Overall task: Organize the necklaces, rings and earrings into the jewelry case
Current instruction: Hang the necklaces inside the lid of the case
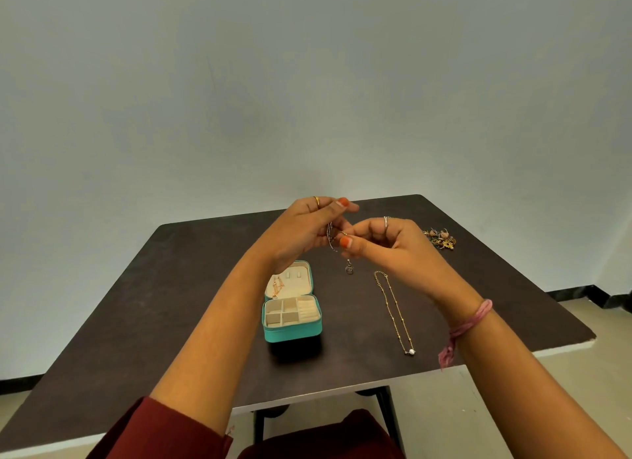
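Observation:
Above the table's middle, my left hand (pixel 304 229) and my right hand (pixel 379 243) meet, both pinching a thin silver necklace (pixel 331 237). Its dark pendant (pixel 349 267) dangles below my fingers. A teal jewelry case (pixel 292 329) lies open under my left wrist, with cream compartments in the base. A rose-gold necklace (pixel 276 287) hangs in its lid. To the right, a gold chain with a pearl (pixel 395 309) lies stretched out on the table. A heap of earrings and rings (pixel 441 238) sits at the far right, behind my right hand.
The dark brown table (pixel 171 321) stands against a plain pale wall. Its right edge and front edge are close to the gold chain. Below the front edge are a black table leg (pixel 388 410) and my red-clad lap.

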`<state>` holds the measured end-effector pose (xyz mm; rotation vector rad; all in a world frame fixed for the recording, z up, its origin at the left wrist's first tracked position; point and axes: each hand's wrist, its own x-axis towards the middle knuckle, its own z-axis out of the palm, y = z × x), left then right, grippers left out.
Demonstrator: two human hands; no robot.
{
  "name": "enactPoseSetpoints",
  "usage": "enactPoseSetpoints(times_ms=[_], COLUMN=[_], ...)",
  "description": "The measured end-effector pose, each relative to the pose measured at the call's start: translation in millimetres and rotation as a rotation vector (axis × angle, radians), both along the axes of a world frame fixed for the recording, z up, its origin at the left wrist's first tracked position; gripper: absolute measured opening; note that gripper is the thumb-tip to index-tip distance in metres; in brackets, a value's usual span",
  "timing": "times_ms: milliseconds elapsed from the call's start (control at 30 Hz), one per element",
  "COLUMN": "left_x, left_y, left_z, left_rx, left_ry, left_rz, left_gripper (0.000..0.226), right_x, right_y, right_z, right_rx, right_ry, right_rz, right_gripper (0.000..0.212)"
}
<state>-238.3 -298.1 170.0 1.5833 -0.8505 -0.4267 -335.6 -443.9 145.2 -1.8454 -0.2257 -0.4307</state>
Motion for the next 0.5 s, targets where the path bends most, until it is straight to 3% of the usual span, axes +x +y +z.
enactPoseSetpoints(times_ms=[233,500], left_x=[-2.8,0.0], left_y=[-4.4,-8.7], left_z=[-3.8,-6.9], left_rx=[0.277,0.242], left_ry=[-0.284,-0.241], left_rz=[0.103,0.111], left_gripper=[0.051,0.051], right_x=[1.1,5.0], right_y=[-3.0,-1.7], right_z=[6.2,8.6], right_rx=[-0.228,-0.430], right_ry=[-0.028,-0.178], right_rz=[-0.149,-0.293], right_gripper=[0.010,0.010])
